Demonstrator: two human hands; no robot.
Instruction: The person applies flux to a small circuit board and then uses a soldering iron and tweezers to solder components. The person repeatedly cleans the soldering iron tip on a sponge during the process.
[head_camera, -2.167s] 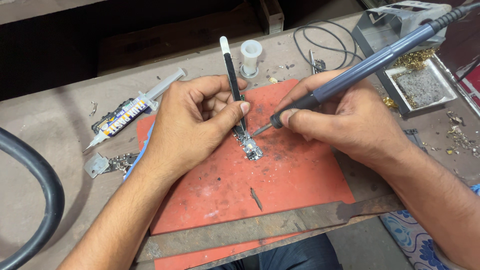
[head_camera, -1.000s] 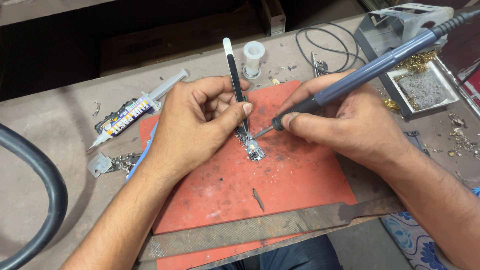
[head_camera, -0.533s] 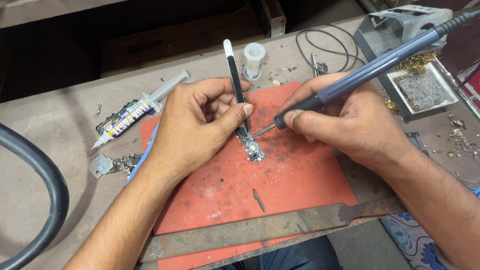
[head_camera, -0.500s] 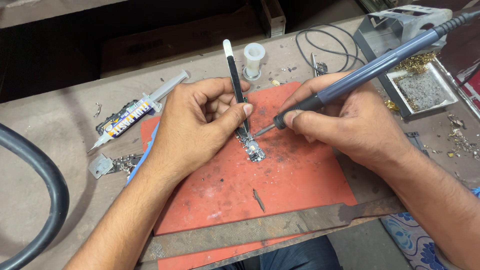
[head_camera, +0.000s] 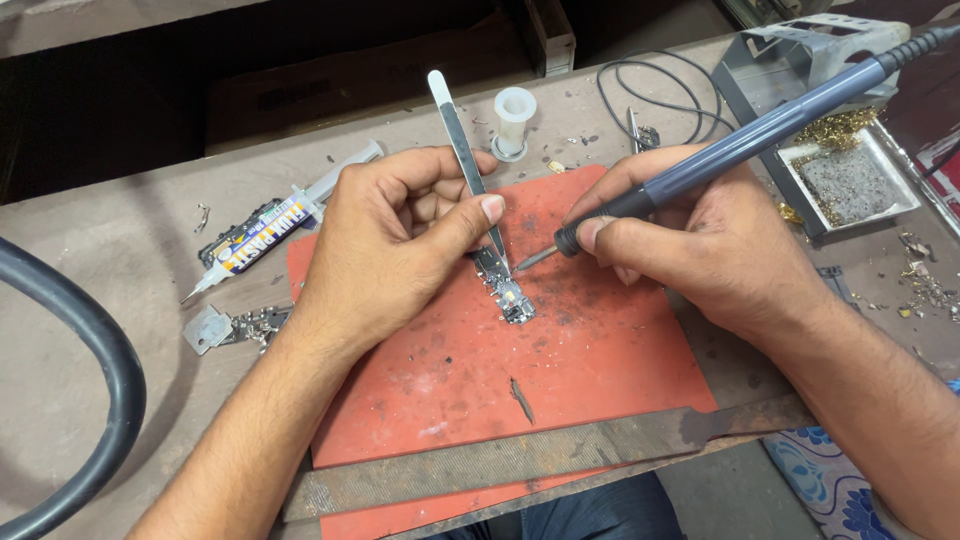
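Observation:
My left hand (head_camera: 395, 240) pinches black tweezers (head_camera: 460, 140) whose tips press on a small circuit board (head_camera: 508, 292) lying on a red mat (head_camera: 560, 370). My right hand (head_camera: 700, 240) grips a blue-grey soldering iron (head_camera: 760, 130) like a pen. Its metal tip points left and sits just above the board's upper end, close to the tweezer tips. The board is narrow, dark and covered in tiny parts.
A flux syringe (head_camera: 265, 232) and metal scraps (head_camera: 235, 325) lie left of the mat. A white cap (head_camera: 514, 118), coiled black wire (head_camera: 660, 95) and an iron stand with brass wool and sponge tray (head_camera: 850, 180) are behind. A flat metal file (head_camera: 560, 450) spans the front. A thick black hose (head_camera: 100, 360) curves at left.
Both hands stay almost still. The soldering iron's tip has shifted only slightly near the board, and the tweezers keep holding it down.

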